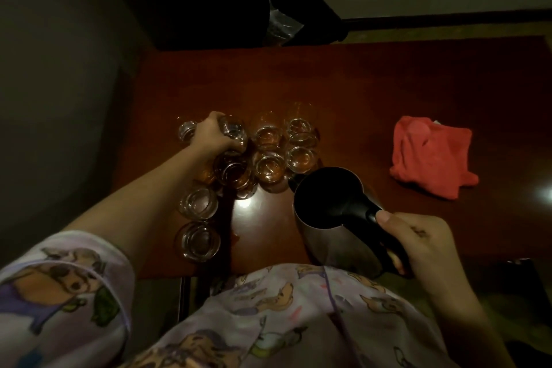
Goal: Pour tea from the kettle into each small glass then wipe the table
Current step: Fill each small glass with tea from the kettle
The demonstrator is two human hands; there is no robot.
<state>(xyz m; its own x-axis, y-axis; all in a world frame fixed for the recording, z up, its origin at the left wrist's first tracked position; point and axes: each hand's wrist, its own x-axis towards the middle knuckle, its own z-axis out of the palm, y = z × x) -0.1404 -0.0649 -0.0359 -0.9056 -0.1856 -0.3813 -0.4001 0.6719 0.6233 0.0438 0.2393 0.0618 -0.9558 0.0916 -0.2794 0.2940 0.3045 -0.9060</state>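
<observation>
Several small clear glasses stand clustered on the dark red wooden table (343,84). Those at the right, such as one glass (270,169), hold amber tea. Two glasses near me (198,203) look empty. My left hand (213,136) reaches over the cluster's far left and grips a small glass (234,131). My right hand (418,243) holds the black handle of the steel kettle (328,203), which stands upright at the table's near edge, right of the glasses. A red cloth (433,157) lies crumpled at the right.
A dark streak of spilled liquid (228,218) runs from the glasses toward the near table edge. A dark chair or bag (298,9) stands beyond the far edge. A wall is close on the left. My patterned clothing fills the bottom.
</observation>
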